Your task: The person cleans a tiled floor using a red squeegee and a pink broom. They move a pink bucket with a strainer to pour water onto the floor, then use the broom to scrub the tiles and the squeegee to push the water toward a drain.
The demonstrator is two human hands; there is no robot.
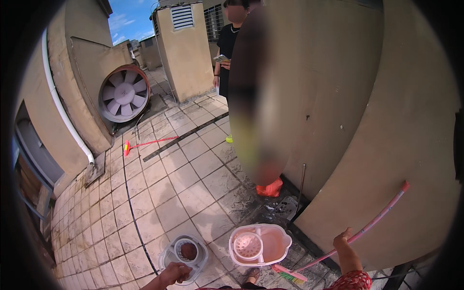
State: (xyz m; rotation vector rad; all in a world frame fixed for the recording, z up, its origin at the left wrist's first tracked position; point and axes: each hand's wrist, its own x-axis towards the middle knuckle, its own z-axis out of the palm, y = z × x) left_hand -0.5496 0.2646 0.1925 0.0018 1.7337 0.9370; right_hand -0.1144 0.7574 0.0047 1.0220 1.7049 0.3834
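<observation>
My right hand (344, 237) is closed round the long pink handle of a broom (374, 220). The broom slants down to the left, its pink head with green and yellow bristles (291, 274) low beside a pink mop bucket (285, 240). That bucket has a round strainer basket (248, 245) at its left and a pinkish inside. My left hand (176, 273), fingers curled in, is over the near edge of a pale see-through bucket (203, 255). What its fingers hold, if anything, is hidden. A brown lump (187, 251) sits in that bucket's round basket.
Ahead lies a red push broom (152, 142) on the tiled floor (164, 193). A large fan (124, 93) stands by the left wall. A person (224, 58) stands far off with a phone. An orange-red bag (269, 188) lies by the right wall (377, 159). A blurred patch hides part of the middle.
</observation>
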